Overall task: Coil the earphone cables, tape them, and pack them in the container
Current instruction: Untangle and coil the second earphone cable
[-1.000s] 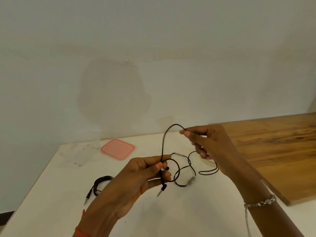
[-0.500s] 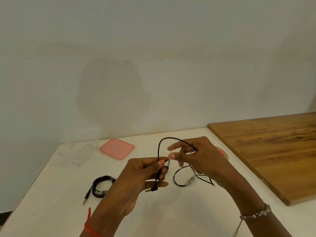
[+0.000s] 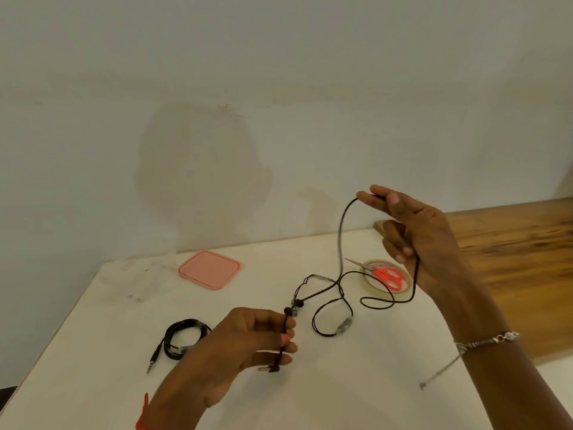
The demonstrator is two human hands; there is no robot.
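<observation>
Left hand [image 3: 248, 339] is pinching the cable [image 3: 341, 243] near its plug, low over the table [image 3: 341, 383]; right hand [image 3: 412, 234] is pinching a raised loop. Advice: keep loops equal, slack untangled, before reaching for the tape [image 3: 376, 290].

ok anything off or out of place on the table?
Only minor: the scissors lie on top of the tape roll rather than on the table. The cable between both hands is loose, not yet coiled. Nothing is damaged or spilled.
</observation>
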